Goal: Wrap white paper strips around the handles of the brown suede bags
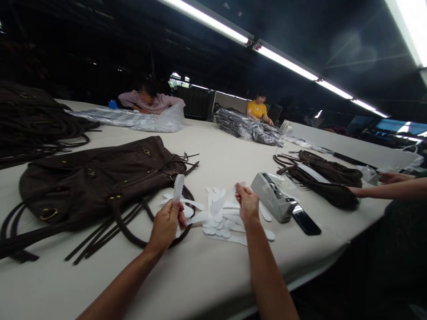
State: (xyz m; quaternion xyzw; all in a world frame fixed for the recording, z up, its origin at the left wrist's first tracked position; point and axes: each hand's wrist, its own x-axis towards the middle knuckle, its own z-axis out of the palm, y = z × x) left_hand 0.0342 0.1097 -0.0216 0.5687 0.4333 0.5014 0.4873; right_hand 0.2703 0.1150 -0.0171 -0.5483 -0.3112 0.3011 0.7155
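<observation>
My left hand [168,221] is closed around white strips with a scalloped edge [179,186], which stand up above the thumb. With its fingers pinched, my right hand [247,203] grips the end of another white scalloped strip [223,201] that slants down to the left. Below and between both hands lies a loose pile of such strips [218,226]. A dark brown bag [100,178] with brass fittings lies to the left, its handle and thin straps reaching near my left hand. Right of my right hand stands a grey tape dispenser [275,200].
A black phone [306,219] lies beside the dispenser. Further right, a co-worker's arms [387,191] reach to another brown bag [333,171]. More brown bags [30,115] are heaped at far left. Two people work across the table [207,146] among plastic-wrapped goods [240,124].
</observation>
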